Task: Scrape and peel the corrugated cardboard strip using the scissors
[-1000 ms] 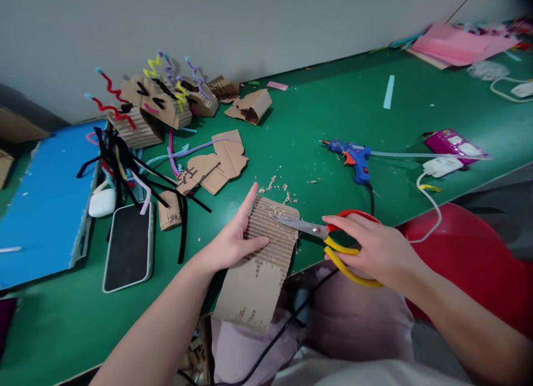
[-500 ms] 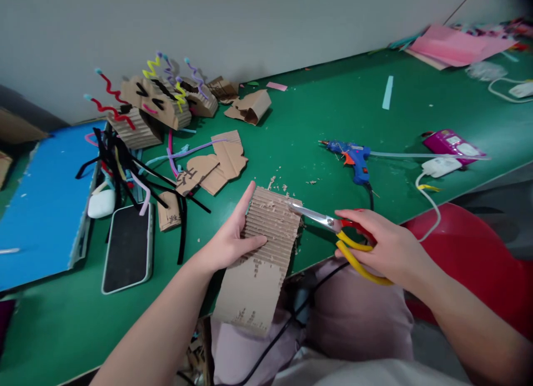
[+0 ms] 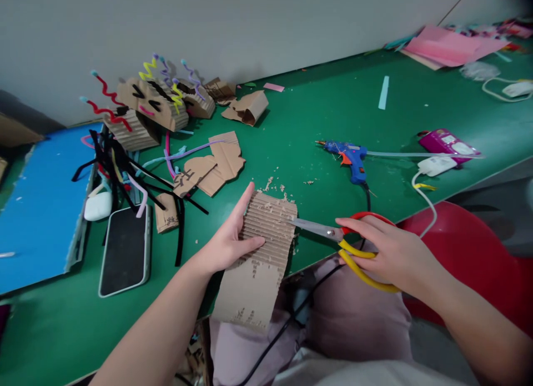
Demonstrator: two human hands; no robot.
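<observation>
My left hand [image 3: 229,236] grips a strip of cardboard [image 3: 250,291] by its left side, the thumb lying on top. Ridges show on the upper half of the strip; the lower half is smooth brown paper with torn marks and reaches past the table edge over my lap. My right hand [image 3: 387,247] is closed around the red and yellow handles of a pair of scissors [image 3: 318,229]. The scissor tips touch the ridged surface close to its right edge. Small paper crumbs [image 3: 272,186] lie on the cardboard and just beyond its far end.
A blue glue gun [image 3: 352,158] lies on the green table [image 3: 312,108], its black cable crossing the front edge. To the left are a phone [image 3: 126,251], black pipe cleaners [image 3: 112,164], cardboard scraps [image 3: 227,155], decorated cardboard figures [image 3: 145,105] and a blue board [image 3: 45,202].
The scissor tips have shifted slightly down along the ridges, and my right hand has moved a little right and down. My left hand keeps its hold.
</observation>
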